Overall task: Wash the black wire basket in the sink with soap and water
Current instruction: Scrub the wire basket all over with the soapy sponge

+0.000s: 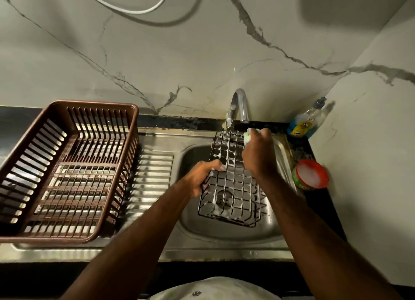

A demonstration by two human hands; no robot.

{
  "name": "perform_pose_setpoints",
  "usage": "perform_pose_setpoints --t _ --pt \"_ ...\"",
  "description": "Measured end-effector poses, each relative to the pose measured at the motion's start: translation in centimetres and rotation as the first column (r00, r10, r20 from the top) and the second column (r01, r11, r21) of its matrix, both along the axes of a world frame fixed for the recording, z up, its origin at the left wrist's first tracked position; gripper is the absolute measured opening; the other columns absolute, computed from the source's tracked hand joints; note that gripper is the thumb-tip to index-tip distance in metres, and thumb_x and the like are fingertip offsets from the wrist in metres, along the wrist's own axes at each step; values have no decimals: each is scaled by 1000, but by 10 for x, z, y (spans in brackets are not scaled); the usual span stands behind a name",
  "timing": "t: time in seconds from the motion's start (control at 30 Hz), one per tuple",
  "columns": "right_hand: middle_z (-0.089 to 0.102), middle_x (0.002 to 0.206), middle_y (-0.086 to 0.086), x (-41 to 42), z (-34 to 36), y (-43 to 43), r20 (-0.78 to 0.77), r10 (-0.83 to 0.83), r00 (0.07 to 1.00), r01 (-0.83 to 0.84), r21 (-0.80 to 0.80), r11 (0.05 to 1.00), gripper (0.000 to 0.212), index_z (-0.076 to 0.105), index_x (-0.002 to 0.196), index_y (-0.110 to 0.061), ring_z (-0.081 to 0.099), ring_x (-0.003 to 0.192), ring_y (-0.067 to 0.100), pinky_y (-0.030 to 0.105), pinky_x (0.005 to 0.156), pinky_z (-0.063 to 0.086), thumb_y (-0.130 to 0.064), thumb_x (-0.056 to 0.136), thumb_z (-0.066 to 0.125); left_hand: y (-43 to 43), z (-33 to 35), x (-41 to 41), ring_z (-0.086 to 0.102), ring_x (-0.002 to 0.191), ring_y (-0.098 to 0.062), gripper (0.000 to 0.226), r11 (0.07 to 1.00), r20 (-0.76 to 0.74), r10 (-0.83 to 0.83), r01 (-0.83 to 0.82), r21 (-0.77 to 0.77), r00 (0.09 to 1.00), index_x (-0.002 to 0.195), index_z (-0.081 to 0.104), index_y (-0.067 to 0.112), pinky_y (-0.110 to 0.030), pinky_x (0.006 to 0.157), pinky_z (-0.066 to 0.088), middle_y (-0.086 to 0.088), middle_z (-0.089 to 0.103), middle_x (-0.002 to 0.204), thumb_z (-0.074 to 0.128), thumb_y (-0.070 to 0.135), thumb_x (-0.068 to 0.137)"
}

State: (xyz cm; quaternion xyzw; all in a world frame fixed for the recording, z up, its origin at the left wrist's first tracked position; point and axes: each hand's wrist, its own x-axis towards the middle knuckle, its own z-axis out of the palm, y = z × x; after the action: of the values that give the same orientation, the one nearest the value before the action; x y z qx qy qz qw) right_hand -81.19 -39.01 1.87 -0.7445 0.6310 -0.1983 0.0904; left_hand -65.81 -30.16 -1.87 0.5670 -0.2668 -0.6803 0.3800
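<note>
Black wire basket point(231, 187) is sitting in the sink point(224, 234) basin, lying lengthwise. Its near end is down over the drain at 6 o'clock and its far end is tilting up toward the faucet point(241, 104) at 12. Foam is clinging to the wires.

Left hand point(202, 176) is coming in from 7 o'clock with the forearm running straight. Its fingers are curling round the basket's left rim at about 9 o'clock, gripping it.

Right hand point(258, 151) is reaching in from 5 o'clock, wrist bent and knuckles up, at the basket's far right corner, about 1 o'clock. Its fingers are closing round a green-white scrub pad point(247, 137) and pressing it against the wires just below the spout.

Brown plastic dish rack point(67, 169) is standing on the draining board point(152, 176) at 9 o'clock of the basin. A blue soap bottle point(303, 125) is leaning in the corner at 1 o'clock. A round tub point(311, 174) with white foam in it is sitting at 3 o'clock, just beside the sink edge.
</note>
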Motion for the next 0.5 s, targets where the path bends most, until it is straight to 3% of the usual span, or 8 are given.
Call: perform_pose_setpoints --t 0.07,0.17,0.3,0.43,0.5 --pt "49 136 18 5 3 -7 28 25 999 -25 4 1000 53 53 141 -8 54 120 31 32 89 54 4 89 59 0 0 1 47 67 -14 26 1000 19 5 -5 1 1000 95 64 11 -22 50 39 -6 53 86 69 33 81" --pt "46 144 17 20 6 -1 28 147 989 -148 45 988 57 50 145 -11 49 129 29 34 101 51 7 91 57 -7 -1 2 48 72 -14 24 998 7 66 -66 7 998 99 65 13 -24 52 39 -3 55 91 67 31 83" --pt "50 142 16 31 1 23 6 292 957 -290 117 950 59 51 145 -13 49 128 27 35 102 50 7 89 57 -17 -13 2 45 66 -18 38 988 -17 149 -149 30 989 87 75 20 -25 50 36 -9 57 93 75 45 57" --pt "46 145 14 22 0 41 69 230 971 -240 205 949 62 45 149 -14 51 126 24 32 98 52 7 92 56 -22 -24 6 39 74 -29 39 976 -21 215 -214 42 976 85 79 19 -33 53 30 -12 53 92 81 44 56" --pt "41 147 16 16 0 55 97 199 975 -216 224 950 62 41 152 -13 53 123 25 33 98 52 5 94 54 -20 -23 6 39 63 -25 33 973 -28 231 -231 31 972 80 76 19 -33 52 27 -12 56 82 81 42 57"
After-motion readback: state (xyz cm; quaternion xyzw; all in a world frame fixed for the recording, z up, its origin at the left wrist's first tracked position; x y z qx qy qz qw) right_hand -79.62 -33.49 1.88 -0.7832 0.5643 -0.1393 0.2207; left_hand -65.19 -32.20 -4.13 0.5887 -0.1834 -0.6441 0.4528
